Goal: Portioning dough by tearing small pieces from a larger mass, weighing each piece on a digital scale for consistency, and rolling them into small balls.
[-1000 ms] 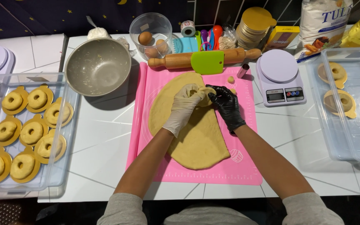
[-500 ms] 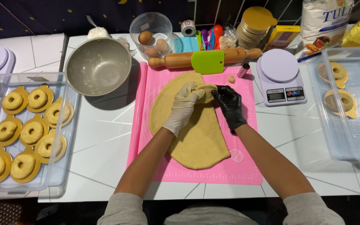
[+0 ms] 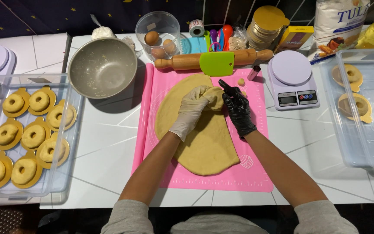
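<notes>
1. Nearest the person, the pink silicone mat (image 3: 247, 175) carries the rolled dough sheet (image 3: 204, 143). Its right side ends in a straight edge, so part of the round appears already used or folded over, as far as I can judge.
2. At the far end of the mat, the left hand (image 3: 192, 110), in a pale glove, is clenched around a gathered lump of dough (image 3: 215, 96) lifted from the sheet's upper edge.
3. The right hand (image 3: 238, 106), in a black glove, pinches the same lump from the right side, with one finger pointing away toward the mat's far edge.
4. Left of the mat, a clear tray (image 3: 63, 173) holds nine shaped dough rings (image 3: 33, 135) on gold cards; that share of the work looks done.
5. Right of the mat, a second clear tray (image 3: 347, 143) has only two rings (image 3: 356, 105), so much room is left.
6. Beyond the mat's far edge lie a wooden rolling pin (image 3: 187, 60) with a green scraper (image 3: 216, 63) on it, and a small metal cutter (image 3: 253, 72).
7. Far left of the mat sits a scraped-out metal bowl (image 3: 102, 67); far right, a white kitchen scale (image 3: 291, 78).
</notes>
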